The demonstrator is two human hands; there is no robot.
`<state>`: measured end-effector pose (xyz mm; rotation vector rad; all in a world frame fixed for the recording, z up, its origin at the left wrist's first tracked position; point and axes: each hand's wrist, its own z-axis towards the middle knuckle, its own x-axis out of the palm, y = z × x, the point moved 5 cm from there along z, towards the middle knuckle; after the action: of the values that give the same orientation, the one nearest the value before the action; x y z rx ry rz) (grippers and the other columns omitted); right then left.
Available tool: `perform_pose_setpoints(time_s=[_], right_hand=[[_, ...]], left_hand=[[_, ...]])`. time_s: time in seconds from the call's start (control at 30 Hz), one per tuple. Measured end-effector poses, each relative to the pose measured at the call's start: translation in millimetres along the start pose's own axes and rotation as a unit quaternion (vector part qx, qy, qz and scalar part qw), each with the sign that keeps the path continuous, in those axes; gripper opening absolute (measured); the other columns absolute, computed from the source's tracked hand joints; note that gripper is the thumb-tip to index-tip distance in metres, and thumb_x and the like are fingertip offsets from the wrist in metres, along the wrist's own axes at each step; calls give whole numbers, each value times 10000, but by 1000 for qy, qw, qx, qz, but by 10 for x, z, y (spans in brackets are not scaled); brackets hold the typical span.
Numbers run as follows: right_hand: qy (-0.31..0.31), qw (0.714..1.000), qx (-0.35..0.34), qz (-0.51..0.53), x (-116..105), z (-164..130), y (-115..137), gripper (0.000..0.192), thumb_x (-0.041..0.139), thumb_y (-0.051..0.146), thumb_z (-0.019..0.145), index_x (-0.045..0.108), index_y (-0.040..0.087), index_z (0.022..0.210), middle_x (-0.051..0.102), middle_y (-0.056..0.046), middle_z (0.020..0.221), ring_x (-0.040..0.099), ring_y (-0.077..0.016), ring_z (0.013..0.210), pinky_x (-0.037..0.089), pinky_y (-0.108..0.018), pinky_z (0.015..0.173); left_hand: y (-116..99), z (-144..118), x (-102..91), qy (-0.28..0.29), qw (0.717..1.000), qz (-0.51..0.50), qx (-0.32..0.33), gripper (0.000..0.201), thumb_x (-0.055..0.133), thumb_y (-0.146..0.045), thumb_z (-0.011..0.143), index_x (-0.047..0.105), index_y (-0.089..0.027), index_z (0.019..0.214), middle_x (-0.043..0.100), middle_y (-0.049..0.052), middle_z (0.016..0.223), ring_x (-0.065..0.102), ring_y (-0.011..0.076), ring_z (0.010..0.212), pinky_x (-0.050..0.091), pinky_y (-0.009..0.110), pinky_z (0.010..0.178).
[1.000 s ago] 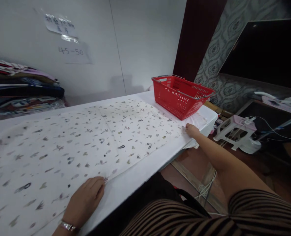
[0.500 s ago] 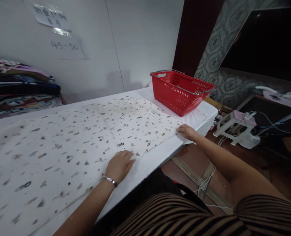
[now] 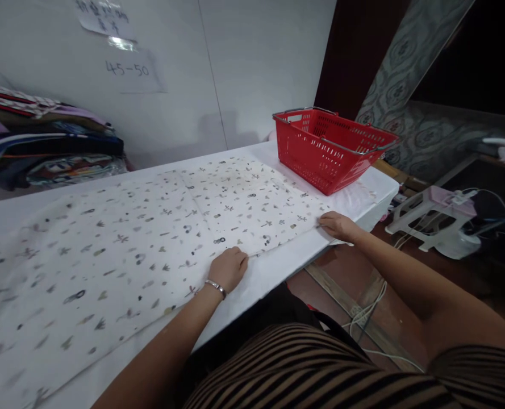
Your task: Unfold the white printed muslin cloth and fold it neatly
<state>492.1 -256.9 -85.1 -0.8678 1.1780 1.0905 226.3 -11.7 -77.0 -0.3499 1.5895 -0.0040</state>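
Risked dragging the printed cloth (image 3: pixel 150 244) askew or bunching it if tugged unevenly along the near edge. Left hand (image 3: pixel 229 267) curled, pinching that hem; right hand (image 3: pixel 337 223) pinching the near corner, short of the red basket (image 3: pixel 329 147). Spread flat over the white table (image 3: pixel 278 272).

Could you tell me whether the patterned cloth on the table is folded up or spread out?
Spread out: the patterned cloth lies flat across the table, with the left hand and right hand at its near edge.
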Motion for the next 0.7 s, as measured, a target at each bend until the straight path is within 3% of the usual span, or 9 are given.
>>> perform_pose_setpoints(time_s=[0.17,0.43,0.57,0.7], right_hand=[[-13,999,-19,-31,64,-21,-36,314,401,212,885,657,193,1066,641,-99,1038,582,-205,950,494,-326,820],[-51,997,21,-55,95,-19,-148,312,423,148,841,661,197,1037,652,-85,1014,594,-210,947,510,-315,798],[-46,998,19,-47,109,16,-164,303,432,137,832,665,198,1015,655,-82,983,602,-208,923,511,-316,795],[-49,998,15,-29,99,88,-182,281,428,143,844,669,183,982,655,-90,971,602,-209,915,504,-323,807]], left_hand=[[21,28,-26,-2,1000,-6,-18,271,390,-262,887,625,-198,768,611,21,875,549,158,836,388,278,660],[28,0,-9,-79,993,83,12,233,398,-233,899,620,-168,919,613,59,975,547,184,897,407,301,720],[5,-9,19,-86,990,106,28,225,406,-209,896,625,-158,880,616,71,933,549,193,860,409,319,708],[48,32,-100,-119,986,114,26,232,404,-198,897,625,-158,841,609,70,886,543,187,827,402,307,678]])
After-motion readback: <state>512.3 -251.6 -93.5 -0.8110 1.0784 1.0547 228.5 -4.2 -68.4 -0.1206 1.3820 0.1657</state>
